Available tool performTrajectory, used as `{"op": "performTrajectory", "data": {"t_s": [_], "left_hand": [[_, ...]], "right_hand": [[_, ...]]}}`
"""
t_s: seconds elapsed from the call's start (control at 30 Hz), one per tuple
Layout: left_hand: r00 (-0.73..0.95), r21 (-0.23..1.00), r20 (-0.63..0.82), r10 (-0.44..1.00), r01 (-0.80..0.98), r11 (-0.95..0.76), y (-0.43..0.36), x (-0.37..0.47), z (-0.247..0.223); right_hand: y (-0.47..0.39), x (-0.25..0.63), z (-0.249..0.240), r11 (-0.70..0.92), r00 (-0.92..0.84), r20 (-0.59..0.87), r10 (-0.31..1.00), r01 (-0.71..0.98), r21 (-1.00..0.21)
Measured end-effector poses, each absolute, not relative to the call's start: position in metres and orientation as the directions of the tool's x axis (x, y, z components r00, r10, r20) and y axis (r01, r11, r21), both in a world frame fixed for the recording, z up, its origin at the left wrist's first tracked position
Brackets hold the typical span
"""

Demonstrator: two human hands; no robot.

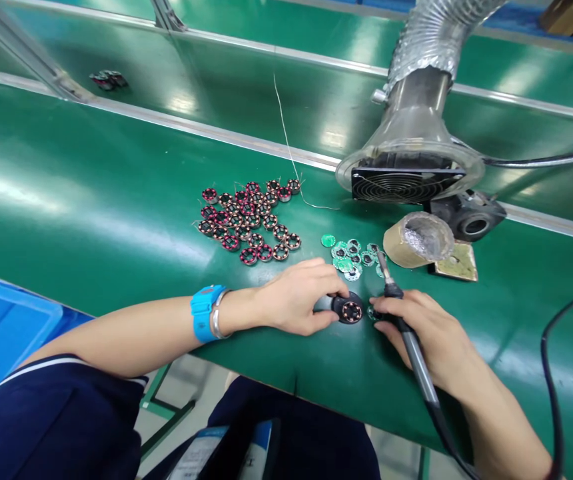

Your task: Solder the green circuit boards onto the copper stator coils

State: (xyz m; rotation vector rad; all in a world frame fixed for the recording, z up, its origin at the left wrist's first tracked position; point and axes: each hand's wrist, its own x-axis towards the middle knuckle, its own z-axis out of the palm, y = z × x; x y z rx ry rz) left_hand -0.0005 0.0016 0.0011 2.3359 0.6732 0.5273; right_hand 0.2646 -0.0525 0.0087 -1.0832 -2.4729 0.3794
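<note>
My left hand (311,297) is closed around a grey and black holder (337,302) on the bench. A ring-shaped motor stator (351,311) with copper windings sits in the holder's round end, facing up. Just to the right, my right hand (416,327) grips a soldering iron (415,357), its tip pointing up and away from me. The same hand's thumb and forefinger pinch a small round circuit board (372,312), partly hidden by the fingers. The board is slightly apart from the stator. Several more round green boards (345,265) lie loosely beyond my hands.
Many wound stators (246,217) stand grouped at centre-left. A thin solder wire (289,143) rises behind them. At the back right are a fume extractor (409,183), a cardboard tube (401,241), an iron stand (471,217) and a sponge tray (459,261). A black cable (546,360) hangs at right.
</note>
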Motion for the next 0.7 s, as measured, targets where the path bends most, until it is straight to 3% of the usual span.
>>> {"op": "performTrajectory", "data": {"t_s": [0.23,0.37,0.53,0.63,0.7], "left_hand": [[0.763,0.678,0.269,0.587,0.282,-0.679,0.0,0.0,-0.001],[0.763,0.596,0.357,0.538,0.258,-0.76,-0.004,0.006,-0.003],[0.768,0.414,0.515,0.381,0.167,-0.895,-0.004,0.009,-0.007],[0.736,0.356,0.604,0.305,0.093,-0.93,-0.003,0.004,-0.002],[0.706,0.392,0.634,0.316,0.059,-0.918,-0.002,0.0,0.003]], "right_hand": [[-0.052,0.258,0.009,0.724,-0.644,0.332,0.69,0.631,-0.28],[-0.048,0.26,0.01,0.705,-0.587,0.398,0.705,0.641,-0.303],[-0.054,0.263,0.021,0.647,-0.613,0.225,0.757,0.658,-0.386],[-0.058,0.261,0.025,0.642,-0.629,0.16,0.761,0.695,-0.323],[-0.06,0.26,0.026,0.655,-0.639,0.159,0.753,0.7,-0.285]]}}
